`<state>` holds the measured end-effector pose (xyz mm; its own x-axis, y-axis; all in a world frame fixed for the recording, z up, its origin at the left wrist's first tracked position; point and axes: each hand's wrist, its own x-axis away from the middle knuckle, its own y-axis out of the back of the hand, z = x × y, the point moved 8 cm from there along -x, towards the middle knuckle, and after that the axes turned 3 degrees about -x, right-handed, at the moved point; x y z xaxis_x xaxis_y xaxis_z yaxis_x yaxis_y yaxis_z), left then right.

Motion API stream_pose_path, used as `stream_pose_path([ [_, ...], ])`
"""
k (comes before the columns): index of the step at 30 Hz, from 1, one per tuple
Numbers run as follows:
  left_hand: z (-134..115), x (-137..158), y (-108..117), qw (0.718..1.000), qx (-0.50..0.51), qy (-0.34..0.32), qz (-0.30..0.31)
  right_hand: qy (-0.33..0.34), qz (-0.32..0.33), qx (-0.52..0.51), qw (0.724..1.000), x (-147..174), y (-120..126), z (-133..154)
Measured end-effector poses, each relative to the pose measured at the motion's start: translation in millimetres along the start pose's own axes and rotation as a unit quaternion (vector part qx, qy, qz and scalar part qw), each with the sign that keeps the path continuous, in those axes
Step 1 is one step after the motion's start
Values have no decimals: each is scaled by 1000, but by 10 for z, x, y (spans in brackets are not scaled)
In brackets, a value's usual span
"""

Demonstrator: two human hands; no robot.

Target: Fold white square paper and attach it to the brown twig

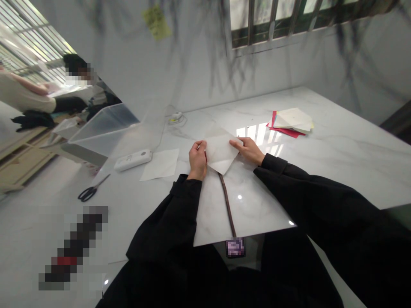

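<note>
A creased white sheet of paper [223,149] is held up over the table, one corner pointing toward me. My left hand [198,160] pinches its left edge between thumb and fingers. At the right edge, my right hand [248,149] grips the paper with the thumb on top. A thin dark brown strip [227,203] runs from under the paper to the table's front edge; its far end is hidden. Another white sheet [160,164] lies flat to the left of my left hand.
Left on the marble-patterned table [340,158] are a white oblong device [133,160], black-handled scissors [93,189] and a clear plastic bin [104,126]. A stack of coloured paper [292,122] lies at the back right. Other people sit at the far left.
</note>
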<state>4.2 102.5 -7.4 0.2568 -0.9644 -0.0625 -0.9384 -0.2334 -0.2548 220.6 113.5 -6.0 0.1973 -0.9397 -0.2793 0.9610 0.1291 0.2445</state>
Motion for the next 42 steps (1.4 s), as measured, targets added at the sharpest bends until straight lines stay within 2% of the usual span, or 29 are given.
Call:
stream_pose_path([
  [4, -7, 30, -93, 999, -7, 19, 47, -10, -14, -57, 998, -24, 45, -55],
  [8, -10, 65, -175, 995, -20, 27, 93, -56, -51, -85, 993, -41, 107, -143],
  [14, -130, 103, -219, 983, -123, -68, 116, -69, -63, -99, 991, -36, 123, -114],
  [17, -159, 108, -210, 981, -141, -80, 106, -70, -62, -96, 991, -36, 119, -127],
  [23, -182, 44, -54, 984, -149, -92, 34, -57, -38, -92, 993, -43, 80, -147],
  [28, -177, -14, 15, 981, -155, -120, 7, -59, -30, -88, 994, -41, 71, -138],
  [35, -205, -21, -18, 965, -218, -145, 19, -57, -36, -86, 994, -36, 81, -108],
  [42, -242, 11, -69, 968, -204, -144, 29, -54, -38, -78, 995, -37, 88, -110],
])
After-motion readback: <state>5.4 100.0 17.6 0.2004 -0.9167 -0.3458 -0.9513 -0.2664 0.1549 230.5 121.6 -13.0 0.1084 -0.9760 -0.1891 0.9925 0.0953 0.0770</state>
